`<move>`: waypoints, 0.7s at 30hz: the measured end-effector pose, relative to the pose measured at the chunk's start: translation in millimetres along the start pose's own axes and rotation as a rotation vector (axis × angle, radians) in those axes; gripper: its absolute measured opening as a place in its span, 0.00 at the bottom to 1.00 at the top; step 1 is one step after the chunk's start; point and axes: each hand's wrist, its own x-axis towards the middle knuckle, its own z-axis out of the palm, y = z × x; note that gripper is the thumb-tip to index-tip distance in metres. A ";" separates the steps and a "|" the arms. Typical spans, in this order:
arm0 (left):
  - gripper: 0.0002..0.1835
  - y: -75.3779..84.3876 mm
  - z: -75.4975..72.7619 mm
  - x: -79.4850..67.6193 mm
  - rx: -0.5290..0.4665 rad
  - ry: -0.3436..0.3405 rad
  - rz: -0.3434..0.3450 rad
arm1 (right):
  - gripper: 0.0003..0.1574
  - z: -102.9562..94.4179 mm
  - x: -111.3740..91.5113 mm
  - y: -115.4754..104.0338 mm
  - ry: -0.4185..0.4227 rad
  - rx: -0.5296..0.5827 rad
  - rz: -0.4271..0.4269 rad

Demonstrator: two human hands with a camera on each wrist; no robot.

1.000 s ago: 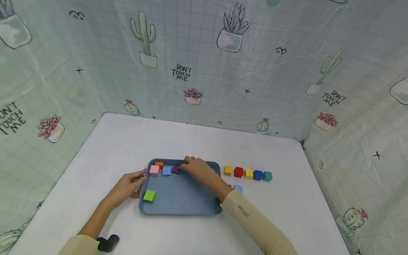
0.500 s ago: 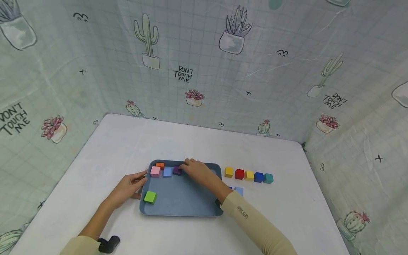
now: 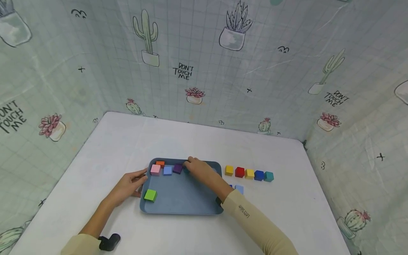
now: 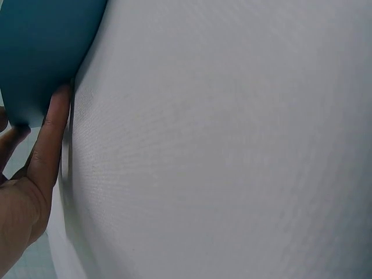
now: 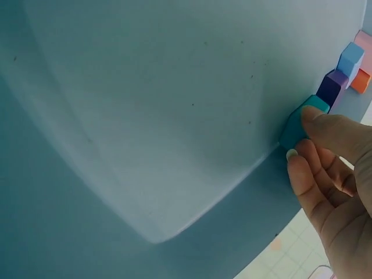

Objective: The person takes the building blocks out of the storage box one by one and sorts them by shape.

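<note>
Inside the back edge of the blue-grey tray (image 3: 181, 214), my right hand (image 3: 202, 171) pinches a teal cube (image 5: 299, 125) between thumb and fingers. In the right wrist view the purple cube (image 5: 331, 87) stands next to it, followed by a light blue cube (image 5: 350, 58), an orange cube (image 5: 361, 81) and a pink cube (image 5: 364, 43). A lime green cube (image 3: 150, 195) lies near the tray's left side. My left hand (image 3: 125, 187) rests against the tray's left edge, its fingers straight along the outer wall. The right hand hides most of the teal cube in the head view.
Right of the tray, a row of cubes lies on the white table: yellow (image 3: 228, 170), red (image 3: 239, 172), yellow (image 3: 249, 174), blue (image 3: 259, 175) and teal (image 3: 268, 176). A light blue cube (image 3: 239, 189) and a partly hidden dark blue one lie nearer my right forearm.
My right fingertips have shifted slightly right, so more of the purple cube shows, and it sits a little further from the light blue cube. My left hand stays at the tray's edge.
</note>
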 end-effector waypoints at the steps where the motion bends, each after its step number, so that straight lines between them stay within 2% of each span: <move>1: 0.31 0.3 -0.1 0.2 0.000 0.001 -0.001 | 0.23 -0.3 -0.3 0.2 -0.001 0.000 0.002; 7: 0.31 0.8 0.4 0.3 -0.006 -0.003 -0.006 | 0.23 -2.4 -1.3 1.0 -0.011 0.002 -0.002; 16: 0.32 2.2 1.9 -0.1 -0.004 -0.007 -0.019 | 0.20 -3.6 0.5 3.5 -0.088 0.004 0.039; 21: 0.32 2.9 1.7 -1.1 0.013 -0.001 -0.017 | 0.25 -3.4 2.1 5.4 -0.110 0.012 0.045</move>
